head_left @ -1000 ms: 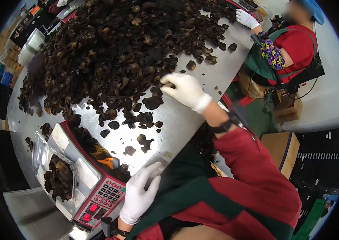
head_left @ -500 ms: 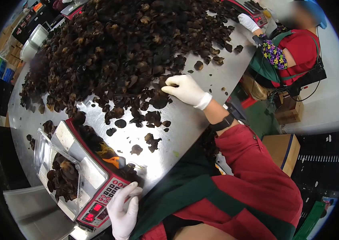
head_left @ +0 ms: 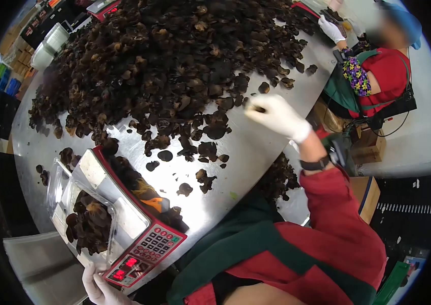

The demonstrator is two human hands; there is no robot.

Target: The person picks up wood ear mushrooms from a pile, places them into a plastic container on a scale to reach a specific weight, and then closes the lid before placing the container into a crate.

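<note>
My white-gloved right hand (head_left: 276, 118) is raised over the metal table's right side, fingers curled into a pinch. Blur and the curled fingers hide whatever may be between them. At the lower left, my gloved left hand (head_left: 101, 290) is by the front corner of a red-and-white digital scale (head_left: 157, 243), its visible fingers stretched out, the rest cut off by the frame. A clear plastic tray (head_left: 112, 229) of dark wood ear mushrooms (head_left: 89, 223) rests tilted on the scale's plate. Beside the scale lies an orange-handled tool (head_left: 157, 204). A large heap of wood ears (head_left: 164, 66) covers the table's back.
A co-worker (head_left: 388, 71) in red and green stands at the far right, with a gloved hand (head_left: 331, 29) near another scale. Stacked clear trays (head_left: 50, 48) stand back left. Loose wood ears (head_left: 205, 180) are scattered on the metal table (head_left: 248, 168). A grey bin (head_left: 47, 269) is lower left.
My right hand has moved right, away from the heap's edge. My left hand has gone from beside the keypad down and left to the scale's front corner. The view has shifted slightly.
</note>
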